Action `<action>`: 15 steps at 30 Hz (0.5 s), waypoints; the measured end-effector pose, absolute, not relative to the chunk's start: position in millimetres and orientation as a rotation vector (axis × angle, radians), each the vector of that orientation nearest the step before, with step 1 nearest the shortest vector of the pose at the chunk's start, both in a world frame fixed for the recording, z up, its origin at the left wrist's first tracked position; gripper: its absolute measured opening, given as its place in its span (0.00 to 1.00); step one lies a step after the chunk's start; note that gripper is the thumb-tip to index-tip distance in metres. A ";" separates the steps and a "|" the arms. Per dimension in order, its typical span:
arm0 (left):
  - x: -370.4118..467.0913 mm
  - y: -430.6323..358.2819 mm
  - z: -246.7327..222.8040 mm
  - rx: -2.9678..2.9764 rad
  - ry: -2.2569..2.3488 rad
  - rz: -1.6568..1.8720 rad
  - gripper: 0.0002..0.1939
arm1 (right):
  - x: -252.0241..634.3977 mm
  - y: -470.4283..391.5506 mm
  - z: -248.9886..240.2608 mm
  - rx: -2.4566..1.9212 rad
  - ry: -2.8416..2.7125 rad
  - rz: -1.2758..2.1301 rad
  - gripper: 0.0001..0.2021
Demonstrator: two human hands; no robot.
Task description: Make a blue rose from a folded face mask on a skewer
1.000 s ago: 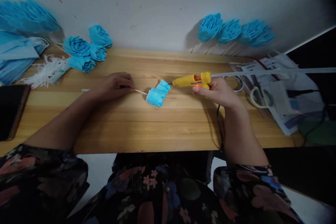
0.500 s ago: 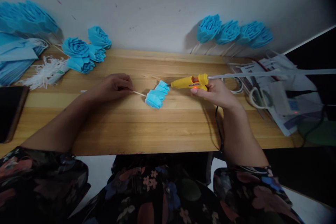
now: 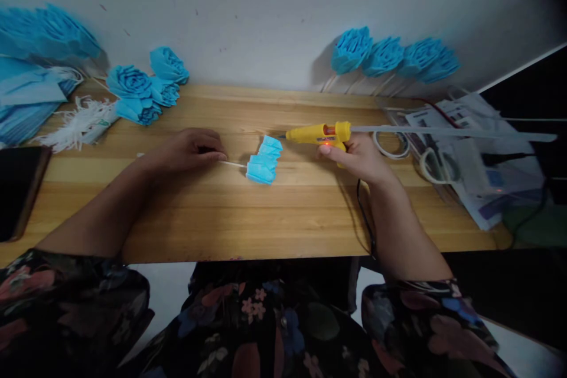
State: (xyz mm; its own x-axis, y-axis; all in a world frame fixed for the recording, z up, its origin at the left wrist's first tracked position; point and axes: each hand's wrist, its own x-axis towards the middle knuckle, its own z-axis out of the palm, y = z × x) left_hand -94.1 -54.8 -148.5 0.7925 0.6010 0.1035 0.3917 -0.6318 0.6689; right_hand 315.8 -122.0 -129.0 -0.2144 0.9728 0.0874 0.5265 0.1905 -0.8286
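A thin stick (image 3: 234, 164) is held at its left end by the left hand (image 3: 201, 147), fingers pinched narrow on it. At the stick's right end, a folded light-blue strip (image 3: 263, 162) is carried, placed mid-scene over the wooden surface (image 3: 266, 218), between the hands; whether the surface is touched by it cannot be told. A yellow glue gun (image 3: 310, 134) is gripped by the right hand (image 3: 363, 156), fingers wrapped around the handle. Its nozzle (image 3: 284, 136) is pointed left, just beside the strip's far right corner; contact cannot be told. A red light is shown on the gun, a long translucent glue stick (image 3: 443, 132) is stuck out from its rear toward the right, and a black cord (image 3: 365, 218) is hung below. At far left, four blue flowers (image 3: 130, 81) are clustered, with a white bundle of strings (image 3: 84, 121) and stacked blue masks (image 3: 31, 91) placed further left; a dark phone (image 3: 20, 192) is laid nearer. At far right, more blue flowers on sticks (image 3: 352, 50) are leaned against the wall (image 3: 257, 18). Scissors (image 3: 438, 166) and papers (image 3: 487, 212) are seen at right.
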 end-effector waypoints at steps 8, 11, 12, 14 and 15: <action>-93.2 -48.5 -150.8 2.247 0.952 0.540 0.18 | 314.0 -120.4 -129.2 -1.426 -1.809 0.902 0.29; -90.5 -42.5 -144.4 2.245 1.062 0.484 0.20 | 313.0 -119.8 -128.7 -1.424 -1.829 0.933 0.29; -87.9 -40.5 -141.8 2.249 1.095 0.446 0.21 | 312.9 -119.5 -129.2 -1.420 -1.833 0.938 0.29; -80.2 -36.4 -138.2 2.261 1.129 0.386 0.22 | 312.9 -118.6 -131.3 -1.408 -1.833 0.942 0.30; -75.1 -34.1 -137.7 2.268 1.128 0.376 0.21 | 312.9 -118.1 -132.5 -1.402 -1.828 0.942 0.30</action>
State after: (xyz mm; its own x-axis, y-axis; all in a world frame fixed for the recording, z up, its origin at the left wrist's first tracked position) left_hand -75.1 -34.1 -137.7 0.6039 0.7970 -0.0028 0.6359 -0.4797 0.6045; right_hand 312.9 -118.1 -132.5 -0.2252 0.9723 0.0634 0.5127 0.1736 -0.8409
